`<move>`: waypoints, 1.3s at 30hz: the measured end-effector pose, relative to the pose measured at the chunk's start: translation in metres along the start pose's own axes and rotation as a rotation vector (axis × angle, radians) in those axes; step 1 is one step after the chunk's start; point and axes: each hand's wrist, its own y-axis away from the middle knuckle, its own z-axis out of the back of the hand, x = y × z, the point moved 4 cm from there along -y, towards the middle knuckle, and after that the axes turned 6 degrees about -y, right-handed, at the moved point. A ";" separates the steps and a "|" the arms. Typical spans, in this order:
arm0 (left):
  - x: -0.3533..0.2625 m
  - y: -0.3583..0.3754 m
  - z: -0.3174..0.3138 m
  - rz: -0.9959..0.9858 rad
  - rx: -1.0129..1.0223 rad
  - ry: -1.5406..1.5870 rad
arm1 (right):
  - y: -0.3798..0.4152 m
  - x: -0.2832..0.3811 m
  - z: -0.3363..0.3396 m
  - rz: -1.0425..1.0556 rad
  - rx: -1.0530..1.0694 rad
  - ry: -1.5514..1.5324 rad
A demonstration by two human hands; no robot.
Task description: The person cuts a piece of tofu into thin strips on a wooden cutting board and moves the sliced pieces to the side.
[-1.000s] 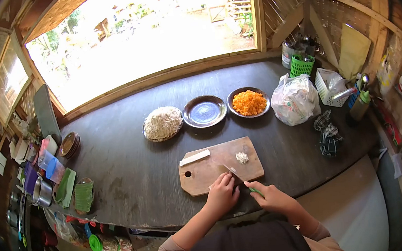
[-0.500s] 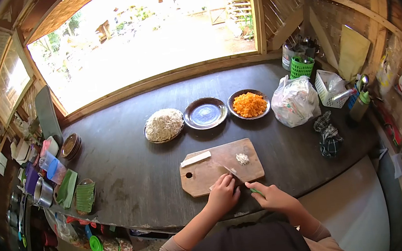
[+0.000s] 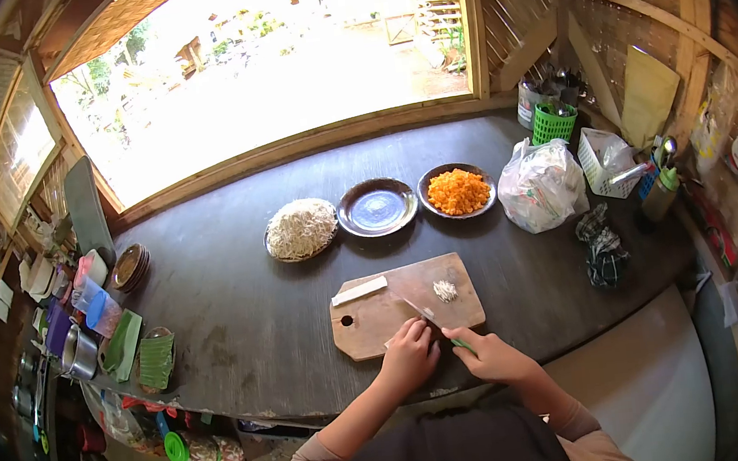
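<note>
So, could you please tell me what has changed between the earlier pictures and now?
The right hand has moved the knife slightly forward and to the left over the cutting board. Nothing was visibly taken hold of or let go. The left hand, white strip and small shredded pile stayed put.

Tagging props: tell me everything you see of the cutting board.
The cutting board is a pale brown slab, apparently wood, with a clipped near-left corner and a round dark hole by its left end. It lies flat on the dark table. On it are a white strip at far left and a small pile of white shreds at right. The left hand and knife are over its near part; their contact with it is unclear.
</note>
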 end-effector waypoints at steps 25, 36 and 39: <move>-0.001 0.001 -0.003 -0.013 0.025 0.004 | 0.024 0.020 0.012 -0.133 0.048 0.049; 0.001 0.002 -0.004 0.008 0.049 0.040 | -0.012 0.002 -0.007 0.080 -0.019 0.043; 0.002 0.002 -0.005 0.000 0.031 0.024 | 0.001 0.006 -0.002 -0.004 0.004 0.047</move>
